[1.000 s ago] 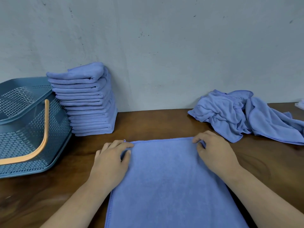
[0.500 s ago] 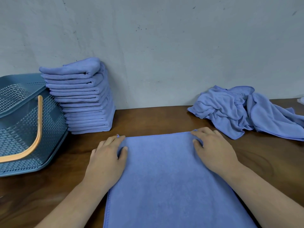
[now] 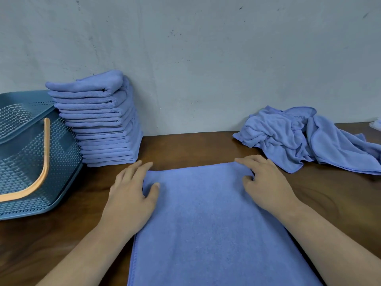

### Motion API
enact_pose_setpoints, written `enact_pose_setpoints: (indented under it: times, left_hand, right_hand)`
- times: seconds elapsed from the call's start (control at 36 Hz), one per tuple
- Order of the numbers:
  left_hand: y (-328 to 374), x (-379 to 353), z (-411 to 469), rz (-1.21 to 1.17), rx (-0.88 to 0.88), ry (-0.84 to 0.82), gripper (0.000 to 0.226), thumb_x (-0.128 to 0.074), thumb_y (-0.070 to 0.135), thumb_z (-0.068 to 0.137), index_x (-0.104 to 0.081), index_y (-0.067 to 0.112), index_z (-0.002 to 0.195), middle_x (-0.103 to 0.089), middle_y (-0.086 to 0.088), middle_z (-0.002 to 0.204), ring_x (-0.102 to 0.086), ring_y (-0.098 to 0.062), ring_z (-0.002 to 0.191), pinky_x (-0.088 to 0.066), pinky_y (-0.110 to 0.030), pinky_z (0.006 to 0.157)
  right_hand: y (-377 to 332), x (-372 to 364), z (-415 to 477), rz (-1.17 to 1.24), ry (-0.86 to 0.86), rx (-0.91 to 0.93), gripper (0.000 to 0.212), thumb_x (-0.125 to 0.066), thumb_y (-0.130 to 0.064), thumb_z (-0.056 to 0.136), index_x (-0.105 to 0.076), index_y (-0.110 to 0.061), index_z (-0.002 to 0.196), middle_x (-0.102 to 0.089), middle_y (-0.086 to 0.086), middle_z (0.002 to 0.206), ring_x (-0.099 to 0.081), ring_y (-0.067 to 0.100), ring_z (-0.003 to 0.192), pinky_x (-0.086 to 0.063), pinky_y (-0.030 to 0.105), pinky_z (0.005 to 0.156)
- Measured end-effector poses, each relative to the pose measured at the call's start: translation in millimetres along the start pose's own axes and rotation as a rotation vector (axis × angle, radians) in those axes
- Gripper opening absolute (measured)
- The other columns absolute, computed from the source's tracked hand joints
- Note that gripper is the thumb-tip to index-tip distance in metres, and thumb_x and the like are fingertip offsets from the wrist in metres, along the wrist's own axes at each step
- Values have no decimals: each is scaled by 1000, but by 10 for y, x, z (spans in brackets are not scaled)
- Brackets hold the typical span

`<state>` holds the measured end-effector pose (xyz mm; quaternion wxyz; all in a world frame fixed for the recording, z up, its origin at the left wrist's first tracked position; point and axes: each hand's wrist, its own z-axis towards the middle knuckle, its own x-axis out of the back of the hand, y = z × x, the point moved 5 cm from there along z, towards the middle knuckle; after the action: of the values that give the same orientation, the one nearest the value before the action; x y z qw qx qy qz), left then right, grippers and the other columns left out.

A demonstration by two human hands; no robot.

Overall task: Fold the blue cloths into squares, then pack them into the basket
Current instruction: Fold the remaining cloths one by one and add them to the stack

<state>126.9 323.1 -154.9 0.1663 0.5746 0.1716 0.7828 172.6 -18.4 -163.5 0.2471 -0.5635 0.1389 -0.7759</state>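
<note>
A blue cloth (image 3: 206, 213) is pinned at its far corners: left hand (image 3: 129, 195) laid open, thumb on top; right hand (image 3: 266, 182) fingers bent over the corner, grip unclear.

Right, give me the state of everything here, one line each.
flat cloth: spread on the table, far corners under both hands.
left hand: flat, presses the far left corner.
right hand: fingers bent, pinches the far right corner.
stack of cloths: folded, piled up.
loose cloths: crumpled, unfolded.
basket: handle down, no cloths seen inside.
</note>
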Motion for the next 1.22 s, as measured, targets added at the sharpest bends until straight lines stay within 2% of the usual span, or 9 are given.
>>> enact_pose_setpoints:
  times: [0.08, 0.17, 0.31, 0.47, 0.67, 0.83, 0.94, 1.08, 1.22]
  left_hand:
    - [166, 55, -87, 46, -155, 92, 37, -54, 39, 100, -56, 35, 137, -54, 15, 140, -48, -16, 131, -43, -38, 108]
    - [391, -53, -208, 25, -301, -28, 40, -39, 52, 99, -61, 39, 130, -56, 24, 133, -51, -8, 126, -43, -34, 105]
    - [441, -278, -309, 112, -316, -312, 65, -27, 77, 101, -23, 53, 161, -6, 33, 169, 5, 7, 157, -1, -23, 128]
    - [323, -242, -225, 192, -257, -396, 71, -25, 83, 97, -6, 59, 162, 15, 27, 171, 25, 6, 154, 10, -30, 130]
    - [163, -207, -77, 165, -236, -384, 75, -29, 85, 95, -14, 57, 162, 4, 30, 172, 18, 11, 154, 3, -35, 132]
    - [148, -86, -56, 114, -220, -255, 83, -24, 88, 87, -35, 49, 159, -19, 26, 171, -3, 11, 156, -2, -24, 128]
    - [156, -141, -135, 186, -193, -381, 79, -23, 87, 93, -11, 54, 164, 9, 27, 172, 18, 8, 155, 3, -32, 131]
    - [141, -167, -55, 174, -163, -426, 79, -24, 86, 92, -5, 58, 162, 16, 32, 168, 24, 10, 152, 6, -34, 131]
    - [10, -156, 92, 109, -161, -202, 62, -40, 72, 100, -40, 45, 156, -27, 23, 168, -16, 0, 158, -13, -40, 131]
  right_hand:
    - [99, 29, 21, 90, 84, -32, 41, -61, 2, 90, -75, -29, 113, -58, -21, 104, -56, 12, 95, -45, 18, 85]
    - [153, 10, 33, 72, 85, -45, 32, -64, 1, 92, -76, -26, 103, -58, -19, 95, -57, 6, 87, -40, 12, 78]
    - [168, -23, 45, 18, 74, -10, 33, -59, 0, 99, -77, -18, 120, -68, -12, 113, -62, 19, 100, -49, 28, 87]
    - [132, 1, 36, -134, 37, -55, 34, -52, -18, 106, -72, -31, 131, -65, -18, 133, -53, 20, 111, -49, 47, 94]
    - [55, 35, 1, -186, -48, -125, 46, -44, -42, 109, -46, -46, 154, -39, -20, 163, -29, 17, 150, -30, 45, 118]
    - [-298, 95, -133, -83, -135, 194, 54, -50, -49, 106, -44, -38, 158, -31, -16, 169, -21, 7, 158, -17, 30, 127]
    - [-320, -116, -287, -269, -404, 186, 72, -25, -83, 96, -16, -55, 162, -1, -18, 175, 8, 5, 161, 0, 38, 131]
    - [-192, -108, -134, -237, -427, 66, 81, -24, -89, 90, -11, -55, 163, 8, -18, 175, 15, -1, 158, 1, 39, 131]
    - [-142, -167, -92, -272, -428, -7, 84, -18, -91, 88, -5, -56, 163, 11, -17, 175, 15, 6, 160, 2, 46, 131]
